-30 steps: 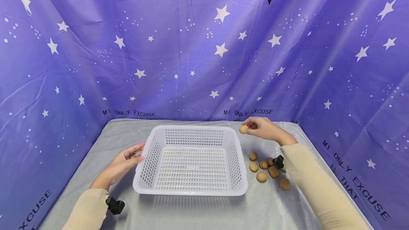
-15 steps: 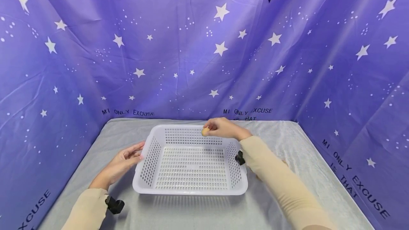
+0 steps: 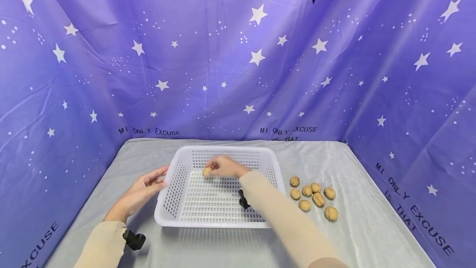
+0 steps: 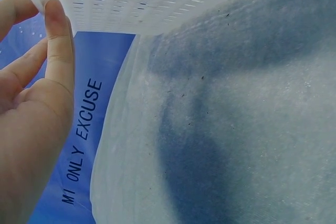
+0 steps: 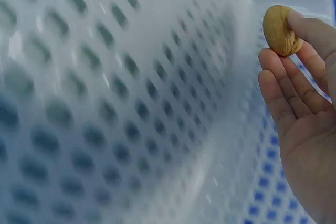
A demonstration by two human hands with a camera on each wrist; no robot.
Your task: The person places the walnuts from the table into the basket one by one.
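A walnut [image 3: 206,171] is pinched between the thumb and fingers of my right hand [image 3: 225,166], inside the white plastic basket [image 3: 223,225] near its back left. In the right wrist view the walnut [image 5: 281,31] shows its seam, with the basket's slotted wall behind it. My left hand [image 3: 139,191] holds the basket's left rim; in the left wrist view its thumb [image 4: 56,19] presses the outer corner, and some fingertips are hidden behind the rim. Several walnuts [image 3: 318,199] lie loose on the table to the right of the basket.
A grey cloth [image 3: 208,249] covers the table. Purple star-printed curtains [image 3: 223,65] stand close behind and on both sides. Black wrist cameras sit on the left sleeve [image 3: 102,239] and right sleeve [image 3: 279,206]. The right forearm crosses over the basket's right rim.
My right hand has carried the walnut leftward from beyond the basket's back right corner, over the rim and down inside. The left hand and basket have stayed in place.
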